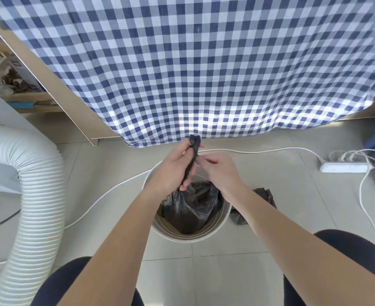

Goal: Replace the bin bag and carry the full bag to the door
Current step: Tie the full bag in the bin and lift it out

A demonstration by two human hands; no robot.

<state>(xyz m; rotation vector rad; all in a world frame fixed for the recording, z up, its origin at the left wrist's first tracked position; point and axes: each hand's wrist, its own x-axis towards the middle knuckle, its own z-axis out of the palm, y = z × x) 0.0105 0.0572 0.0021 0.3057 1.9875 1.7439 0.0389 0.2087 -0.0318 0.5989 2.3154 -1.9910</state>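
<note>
A ribbed white hose (34,195) curves down the left side over the tiled floor (270,195). The left hand (173,171) is clenched around the twisted neck of the black bin bag (191,204), whose long axis runs upright, its tip pointing up toward the blue checked cloth (193,69). The bag's body sits inside the round white bin (226,214). The right hand (220,173) pinches the same neck (fingertips hidden). A folded dark bag (263,196) lies just beside the bin; a power strip (344,167) farther right. No readable writing shows.
</note>
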